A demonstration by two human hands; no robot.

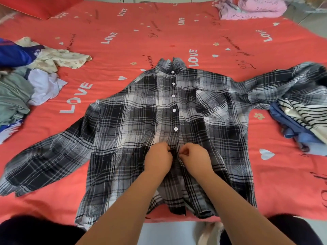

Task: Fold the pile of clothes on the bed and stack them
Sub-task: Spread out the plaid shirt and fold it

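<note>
A black, grey and white plaid shirt [134, 121] lies face up on the red bed sheet [134, 41], collar away from me and both sleeves spread out. Several white buttons down its front are fastened. My left hand [158, 159] and my right hand [195, 159] meet at the placket below the lowest fastened button, each pinching a front edge of the shirt. The fingertips are curled in and hide the cloth between them. A loose pile of unfolded clothes [26, 76] lies at the left, and a stack with a striped top and blue garments [300, 121] lies at the right.
A red pillow [40, 6] lies at the far left corner. A pink bundle of bedding [251, 7] lies at the far right corner. The shirt's right sleeve drapes over the right stack. The near bed edge runs under the shirt's hem, with pale floor below.
</note>
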